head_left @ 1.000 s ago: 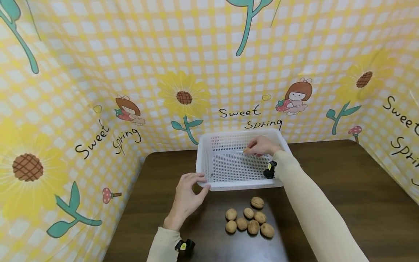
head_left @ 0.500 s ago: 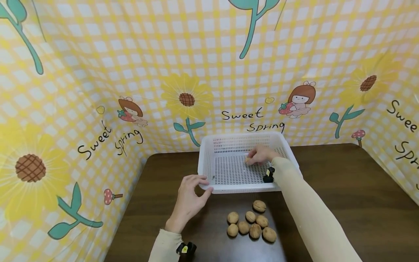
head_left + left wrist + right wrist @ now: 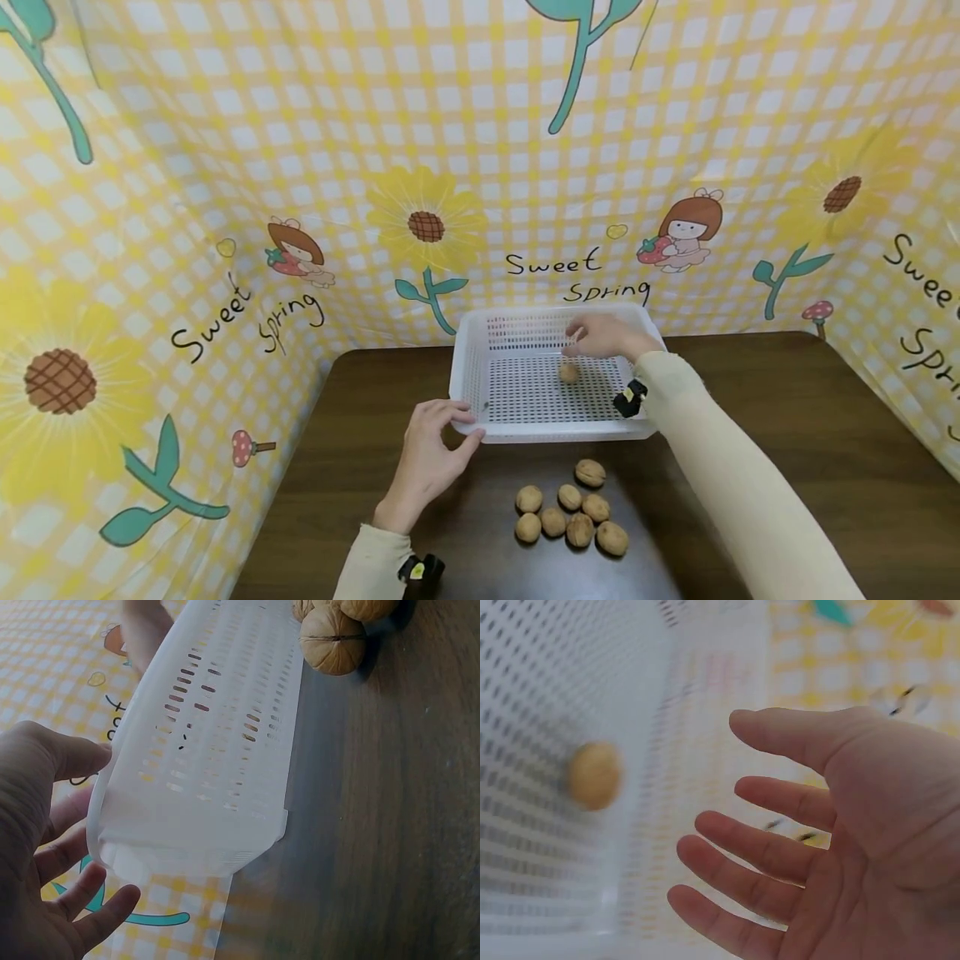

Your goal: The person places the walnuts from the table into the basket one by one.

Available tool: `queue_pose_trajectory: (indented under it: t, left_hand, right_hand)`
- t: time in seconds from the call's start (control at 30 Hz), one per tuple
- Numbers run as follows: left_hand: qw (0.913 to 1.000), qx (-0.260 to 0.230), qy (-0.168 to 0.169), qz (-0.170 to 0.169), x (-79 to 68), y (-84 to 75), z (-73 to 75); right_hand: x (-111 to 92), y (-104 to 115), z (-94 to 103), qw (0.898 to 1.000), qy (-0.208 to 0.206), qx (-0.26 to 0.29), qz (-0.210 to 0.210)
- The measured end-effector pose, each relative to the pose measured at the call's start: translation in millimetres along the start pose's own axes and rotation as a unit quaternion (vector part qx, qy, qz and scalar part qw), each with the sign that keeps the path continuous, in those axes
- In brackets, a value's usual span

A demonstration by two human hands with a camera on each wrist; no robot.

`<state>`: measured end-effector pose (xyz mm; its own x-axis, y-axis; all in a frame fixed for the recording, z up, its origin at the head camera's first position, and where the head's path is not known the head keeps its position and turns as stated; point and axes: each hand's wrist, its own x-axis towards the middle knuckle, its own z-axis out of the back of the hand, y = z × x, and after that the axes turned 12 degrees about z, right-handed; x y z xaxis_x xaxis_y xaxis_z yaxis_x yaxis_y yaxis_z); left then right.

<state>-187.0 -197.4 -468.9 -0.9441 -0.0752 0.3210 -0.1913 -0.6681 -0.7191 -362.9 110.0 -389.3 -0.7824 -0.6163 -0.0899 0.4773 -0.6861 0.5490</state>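
The walnut (image 3: 569,373) lies on the slotted floor of a white plastic basket (image 3: 555,432), just below and right of the middle of the head frame. Above it, the right hand (image 3: 600,335) hangs with thumb and fingers apart and nothing between them; in the right wrist view the nut sits at left, clear of the fingertips. The left hand (image 3: 431,446), lower and left of centre, holds the basket's near-left corner, thumb at the near rim and fingers over the left one. Eight more walnuts (image 3: 580,530) form a loose cluster at lower centre on the dark wooden table (image 3: 375,400). A yellow checked cloth (image 3: 480,125) printed with sunflowers fills the upper part.
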Motion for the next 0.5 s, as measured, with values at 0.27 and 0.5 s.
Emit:
queue_pose_trajectory:
  t: [0.27,0.5]
  left_hand:
    - [1.0,-0.001,-0.002,0.001,-0.7,-0.9,-1.0]
    - [1.0,0.002,-0.008,-0.004,2.2,-0.9,-2.6]
  right_hand:
    - [-48.3,46.4,4.9,0.989,-0.093,-0.024,0.115]
    - [-87.9,72.3,-30.4,0.969,-0.158,0.028,0.187]
